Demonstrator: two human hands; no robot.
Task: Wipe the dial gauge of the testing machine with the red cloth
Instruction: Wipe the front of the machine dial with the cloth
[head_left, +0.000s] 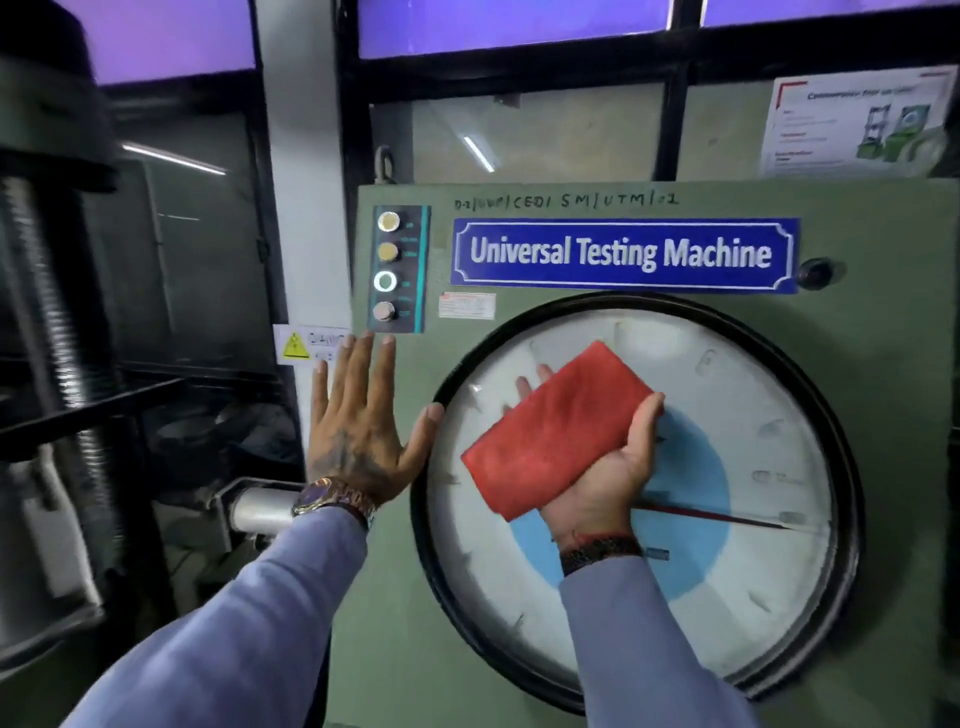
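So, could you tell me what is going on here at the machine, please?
A person is cleaning the Universal Testing Machine. The right hand holds a folded red cloth in front of the large round dial gauge. The left hand lies flat and open on the green panel beside the gauge's rim.

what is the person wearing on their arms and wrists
Both arms are in light blue long sleeves. The left hand has a dark tattoo-like marking on its back and a metal wristwatch with a purplish dial. The right hand has a dark beaded bracelet and a thin red thread at the wrist.
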